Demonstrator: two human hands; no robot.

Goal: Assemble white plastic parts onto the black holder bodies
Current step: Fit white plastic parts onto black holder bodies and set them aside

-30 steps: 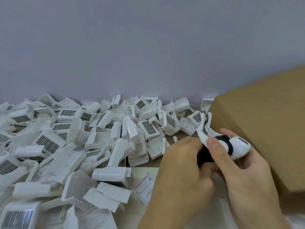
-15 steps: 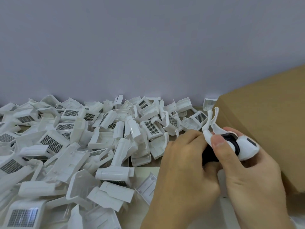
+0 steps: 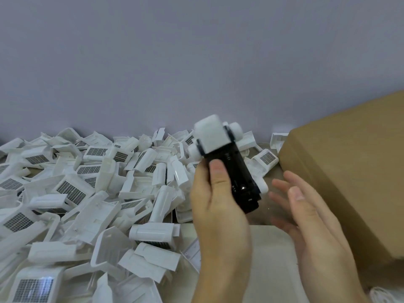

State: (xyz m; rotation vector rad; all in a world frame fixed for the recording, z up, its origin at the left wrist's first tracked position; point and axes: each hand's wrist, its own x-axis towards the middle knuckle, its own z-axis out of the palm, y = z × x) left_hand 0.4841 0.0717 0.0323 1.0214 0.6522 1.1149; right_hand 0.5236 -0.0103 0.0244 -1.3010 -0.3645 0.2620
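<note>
Gripped in the left hand point(image 3: 215, 206), thumb across its dark face, the black holder body point(image 3: 235, 180) was held tilted above the table, a blurred white plastic part point(image 3: 211, 133) fitted on its far end; the right hand point(image 3: 310, 217) hovered just beside it, fingers spread, holding nothing; loose white parts point(image 3: 87, 193) lay heaped to the left; a cardboard box point(image 3: 349, 167) stood to the right.
</note>
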